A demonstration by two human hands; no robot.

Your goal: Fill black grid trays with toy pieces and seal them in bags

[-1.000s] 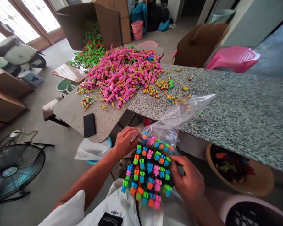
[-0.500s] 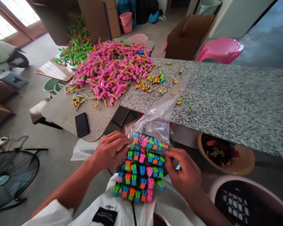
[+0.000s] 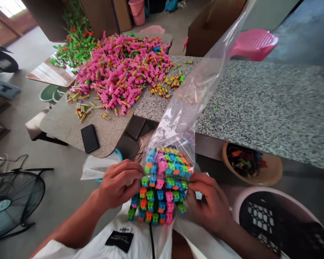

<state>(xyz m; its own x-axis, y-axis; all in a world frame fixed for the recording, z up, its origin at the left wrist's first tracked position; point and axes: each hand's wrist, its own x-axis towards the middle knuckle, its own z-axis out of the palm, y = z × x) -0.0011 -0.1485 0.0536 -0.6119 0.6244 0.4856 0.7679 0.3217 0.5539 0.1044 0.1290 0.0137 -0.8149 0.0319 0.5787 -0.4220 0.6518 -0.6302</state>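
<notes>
One clear plastic bag [image 3: 191,97], drawn partly over a multicoloured block of small toys [image 3: 160,196] above the lap, left hand [image 3: 121,183] and right hand [image 3: 209,203] each with fingers pinched on its edge, beside a speckled counter [image 3: 264,100].

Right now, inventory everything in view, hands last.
toys: many, multicoloured, lower centre
bag: one, clear, partly over toys
tables: two, speckled, left and right
heaped pieces: many, mostly pink, left table
spilled pieces: many, mostly green, behind
tubes: many, yellow-red, both tables
phone: one, black, left table
fan: one, black, left floor
cartons: several, brown, background
seat: one, pink, upper right
left hand: one, bare, fingers at bag's left
right hand: one, bare, fingers at bag's right
</notes>
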